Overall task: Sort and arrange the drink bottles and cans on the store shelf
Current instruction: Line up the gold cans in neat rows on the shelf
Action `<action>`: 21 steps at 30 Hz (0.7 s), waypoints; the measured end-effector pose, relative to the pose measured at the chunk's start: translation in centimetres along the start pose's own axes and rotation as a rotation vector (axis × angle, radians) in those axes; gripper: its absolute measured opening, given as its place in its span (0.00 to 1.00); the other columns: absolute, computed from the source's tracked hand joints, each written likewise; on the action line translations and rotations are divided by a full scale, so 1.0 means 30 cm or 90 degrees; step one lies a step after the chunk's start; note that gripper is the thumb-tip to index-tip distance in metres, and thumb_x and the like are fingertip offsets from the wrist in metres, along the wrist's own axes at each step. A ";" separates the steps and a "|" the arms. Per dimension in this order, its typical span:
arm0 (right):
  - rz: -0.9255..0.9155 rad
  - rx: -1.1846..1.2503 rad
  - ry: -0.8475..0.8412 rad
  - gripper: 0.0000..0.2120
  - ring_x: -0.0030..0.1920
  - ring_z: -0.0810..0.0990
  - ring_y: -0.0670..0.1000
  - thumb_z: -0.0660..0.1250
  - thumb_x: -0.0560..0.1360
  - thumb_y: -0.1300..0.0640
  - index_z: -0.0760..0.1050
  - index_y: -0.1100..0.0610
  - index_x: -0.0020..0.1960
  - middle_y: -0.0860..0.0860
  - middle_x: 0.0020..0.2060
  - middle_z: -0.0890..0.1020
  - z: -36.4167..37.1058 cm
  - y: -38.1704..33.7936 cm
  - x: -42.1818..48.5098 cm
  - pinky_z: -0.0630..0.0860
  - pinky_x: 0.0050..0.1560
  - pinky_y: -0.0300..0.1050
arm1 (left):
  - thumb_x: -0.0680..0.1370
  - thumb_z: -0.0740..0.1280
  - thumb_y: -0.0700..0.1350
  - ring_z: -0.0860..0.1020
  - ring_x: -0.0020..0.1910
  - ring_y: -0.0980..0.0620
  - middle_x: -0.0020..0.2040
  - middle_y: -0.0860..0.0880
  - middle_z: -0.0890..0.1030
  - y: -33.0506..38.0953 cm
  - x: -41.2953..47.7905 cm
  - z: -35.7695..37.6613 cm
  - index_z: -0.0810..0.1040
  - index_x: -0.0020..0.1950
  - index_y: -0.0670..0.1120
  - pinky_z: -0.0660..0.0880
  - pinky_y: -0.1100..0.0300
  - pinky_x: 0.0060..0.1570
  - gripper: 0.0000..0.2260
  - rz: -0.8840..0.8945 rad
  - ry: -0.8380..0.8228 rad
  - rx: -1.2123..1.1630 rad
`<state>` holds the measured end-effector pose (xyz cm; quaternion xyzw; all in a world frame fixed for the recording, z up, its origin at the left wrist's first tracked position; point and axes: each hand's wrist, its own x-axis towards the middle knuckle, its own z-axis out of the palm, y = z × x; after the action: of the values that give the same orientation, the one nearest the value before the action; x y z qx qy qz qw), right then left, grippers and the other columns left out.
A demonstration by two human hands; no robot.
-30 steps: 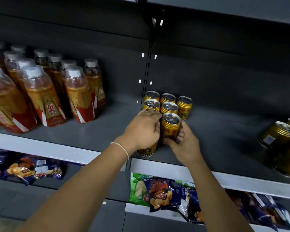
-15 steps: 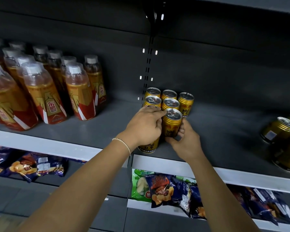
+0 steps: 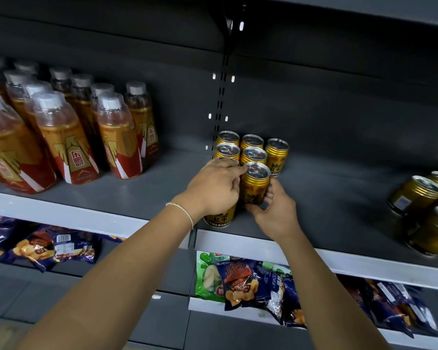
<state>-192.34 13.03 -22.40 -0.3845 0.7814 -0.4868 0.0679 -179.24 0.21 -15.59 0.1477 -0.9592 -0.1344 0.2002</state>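
Your left hand curls down over the top of the left can, fingers wrapped round its upper half. Only its lower label and base show. It stands on the drinks shelf, right in front of the left column of the can block. There is a thin bracelet on that wrist.

Your right hand grips the right can from its right side, thumb low across the front, fingers curled round the side. Lid and pull tab are in view. This can is upright in front of the can block's middle column, just beside the left can. Your left fingertips touch its rim.

The can block is five gold cans, upright and packed together: two, two and one from left to right. It sits near the back wall, just right of the slotted upright.

The orange bottles with white caps stand in rows well to the left of the can block, on the same shelf. The loose cans, also gold, are bunched well to the right of the block, near the frame edge.

Below the can block, snack bags lie on the lower shelf, with more bags below and to the left.
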 end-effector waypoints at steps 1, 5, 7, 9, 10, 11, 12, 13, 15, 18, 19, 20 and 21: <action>0.002 -0.004 0.001 0.35 0.57 0.80 0.44 0.79 0.67 0.59 0.69 0.48 0.69 0.44 0.58 0.81 -0.001 -0.001 0.000 0.77 0.62 0.47 | 0.81 0.55 0.46 0.62 0.74 0.49 0.74 0.47 0.68 0.003 0.001 -0.006 0.67 0.75 0.49 0.53 0.57 0.75 0.21 -0.005 -0.013 0.006; 0.041 0.070 -0.012 0.33 0.58 0.80 0.44 0.77 0.67 0.62 0.69 0.49 0.69 0.46 0.59 0.81 -0.010 -0.019 0.001 0.76 0.63 0.46 | 0.78 0.58 0.44 0.69 0.68 0.44 0.69 0.45 0.73 0.035 0.019 -0.057 0.71 0.71 0.47 0.69 0.50 0.65 0.21 -0.012 -0.092 0.056; 0.076 0.142 0.004 0.33 0.61 0.79 0.43 0.72 0.70 0.69 0.68 0.55 0.72 0.50 0.64 0.79 -0.026 -0.025 0.000 0.74 0.66 0.44 | 0.75 0.59 0.42 0.72 0.62 0.43 0.63 0.45 0.76 0.063 0.034 -0.082 0.74 0.65 0.45 0.74 0.51 0.56 0.18 -0.020 -0.104 0.081; 0.089 0.127 0.030 0.31 0.65 0.76 0.49 0.69 0.72 0.70 0.67 0.60 0.73 0.54 0.67 0.76 -0.063 -0.023 -0.012 0.71 0.67 0.43 | 0.72 0.60 0.41 0.73 0.59 0.42 0.59 0.44 0.76 0.100 0.047 -0.091 0.75 0.60 0.44 0.73 0.53 0.51 0.17 -0.016 -0.075 0.096; 0.087 0.099 0.046 0.29 0.66 0.76 0.51 0.69 0.73 0.70 0.68 0.60 0.72 0.55 0.67 0.76 -0.090 -0.019 -0.022 0.71 0.67 0.42 | 0.72 0.60 0.41 0.73 0.59 0.42 0.58 0.43 0.76 0.123 0.054 -0.090 0.75 0.60 0.44 0.73 0.53 0.50 0.17 -0.011 -0.054 0.094; 0.082 0.071 0.065 0.27 0.65 0.76 0.52 0.68 0.73 0.69 0.70 0.60 0.71 0.56 0.66 0.77 -0.123 -0.015 -0.034 0.71 0.65 0.41 | 0.72 0.61 0.41 0.73 0.58 0.41 0.58 0.43 0.76 0.150 0.060 -0.084 0.75 0.61 0.44 0.74 0.53 0.50 0.17 -0.005 -0.035 0.085; 0.074 0.042 0.086 0.25 0.64 0.77 0.52 0.68 0.74 0.68 0.71 0.60 0.70 0.56 0.64 0.78 -0.161 -0.012 -0.046 0.72 0.64 0.42 | 0.73 0.61 0.41 0.73 0.58 0.41 0.59 0.43 0.76 0.180 0.066 -0.074 0.74 0.63 0.44 0.75 0.52 0.51 0.18 0.003 -0.020 0.073; 0.061 0.010 0.106 0.23 0.62 0.78 0.53 0.68 0.74 0.66 0.73 0.60 0.69 0.56 0.63 0.78 -0.204 -0.011 -0.057 0.73 0.64 0.43 | 0.73 0.61 0.41 0.74 0.59 0.41 0.60 0.42 0.76 0.213 0.076 -0.059 0.74 0.64 0.44 0.75 0.52 0.52 0.19 0.013 -0.010 0.060; 0.029 -0.070 0.143 0.21 0.60 0.79 0.53 0.68 0.75 0.64 0.74 0.60 0.67 0.55 0.62 0.79 -0.304 -0.005 -0.078 0.74 0.63 0.44 | 0.74 0.61 0.41 0.75 0.58 0.41 0.62 0.43 0.76 0.287 0.102 -0.015 0.74 0.65 0.45 0.76 0.51 0.54 0.19 0.034 -0.007 0.039; -0.010 -0.206 0.205 0.21 0.60 0.78 0.55 0.69 0.74 0.62 0.75 0.60 0.67 0.55 0.61 0.79 -0.466 0.018 -0.104 0.72 0.61 0.44 | 0.75 0.61 0.40 0.75 0.61 0.42 0.64 0.43 0.75 0.411 0.144 0.068 0.74 0.66 0.44 0.75 0.49 0.58 0.19 0.056 -0.036 -0.008; -0.004 -0.239 0.217 0.21 0.61 0.77 0.56 0.70 0.74 0.61 0.75 0.60 0.67 0.55 0.62 0.79 -0.523 0.031 -0.112 0.72 0.63 0.46 | 0.75 0.61 0.40 0.75 0.61 0.42 0.64 0.43 0.75 0.454 0.158 0.099 0.74 0.67 0.44 0.75 0.49 0.59 0.20 0.062 -0.049 -0.019; 0.013 -0.267 0.224 0.22 0.63 0.76 0.56 0.69 0.75 0.60 0.73 0.59 0.68 0.55 0.63 0.78 -0.579 0.047 -0.120 0.72 0.65 0.49 | 0.75 0.61 0.40 0.75 0.61 0.42 0.64 0.43 0.75 0.496 0.172 0.129 0.74 0.66 0.44 0.75 0.49 0.59 0.20 0.067 -0.061 -0.025; 0.035 -0.296 0.228 0.23 0.65 0.74 0.56 0.69 0.75 0.59 0.72 0.58 0.69 0.55 0.65 0.77 -0.635 0.064 -0.126 0.72 0.67 0.51 | 0.74 0.61 0.40 0.75 0.61 0.41 0.64 0.43 0.76 0.539 0.185 0.160 0.74 0.66 0.44 0.75 0.48 0.58 0.19 0.070 -0.071 -0.030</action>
<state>-199.88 29.49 -15.13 -0.2764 0.8817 -0.3525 -0.1482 -189.84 14.16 -12.79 0.0821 -0.9721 -0.1541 0.1569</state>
